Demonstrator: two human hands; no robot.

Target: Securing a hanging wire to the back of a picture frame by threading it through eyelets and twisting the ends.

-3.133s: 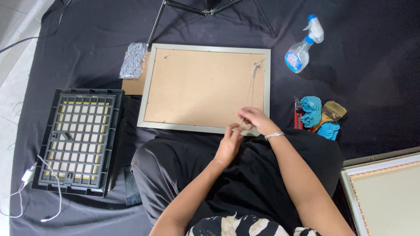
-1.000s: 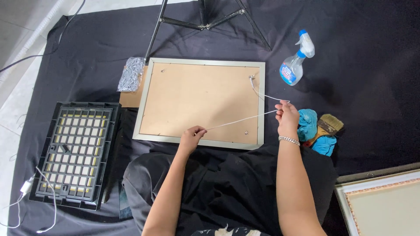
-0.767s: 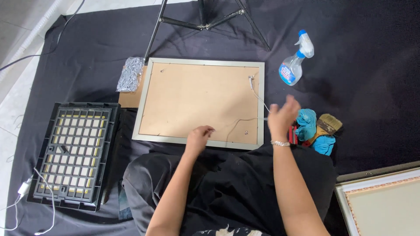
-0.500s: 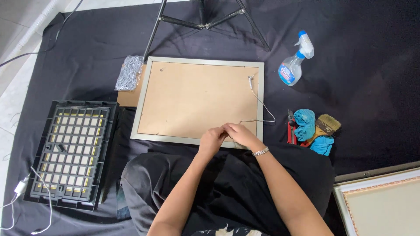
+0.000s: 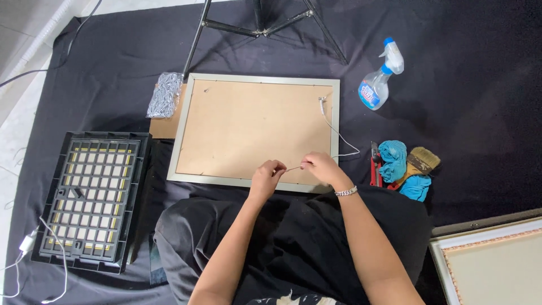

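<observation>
Over the near edge of a picture frame [image 5: 257,131] that lies face down on a black cloth [image 5: 480,101], both hands meet. The left hand [image 5: 266,176] and the right hand [image 5: 323,168] each pinch a thin hanging wire [image 5: 339,135] between thumb and fingertips, a short stretch of it drawn taut between them. From the right hand the wire loops out past the frame's right edge and runs up to a small fitting near the frame's top right corner. A bracelet sits on the right wrist.

Left of the frame stands a black grid-faced light panel [image 5: 93,197] with white cables trailing from it. A clear bag of small metal hardware [image 5: 165,94] rests on a piece of brown card at the frame's top left corner. To the right lie a spray bottle [image 5: 379,83], blue cloths [image 5: 395,161], a paintbrush [image 5: 420,161] and a red-handled tool [image 5: 374,169]. A second frame [image 5: 491,265] shows at the lower right, and tripod legs [image 5: 254,22] stand above.
</observation>
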